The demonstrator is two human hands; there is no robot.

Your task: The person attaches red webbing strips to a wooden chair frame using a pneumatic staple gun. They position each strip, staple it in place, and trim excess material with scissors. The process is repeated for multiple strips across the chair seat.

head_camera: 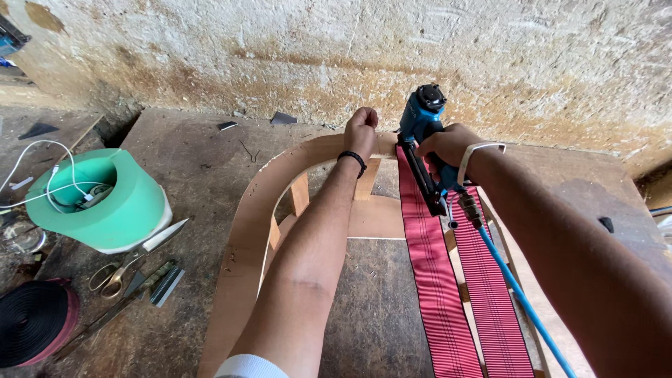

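Observation:
My left hand (362, 129) is closed in a fist on the far curved rail of a wooden chair frame (245, 231), at the end of a red webbing strap (434, 280). My right hand (448, 145) grips a blue pneumatic stapler (422, 120), its nose pressed down on the strap where it crosses the rail. A blue air hose (521, 297) runs back from the stapler along my right forearm. A second red strap (490, 294) lies alongside the first on the right.
A green round foam piece (115, 203) with a white cable (42, 175) sits at the left. Scissors (122, 266), staple strips (166, 283) and a roll of black webbing (33, 322) lie on the wooden worktop (189, 161). A stained wall (350, 49) rises behind.

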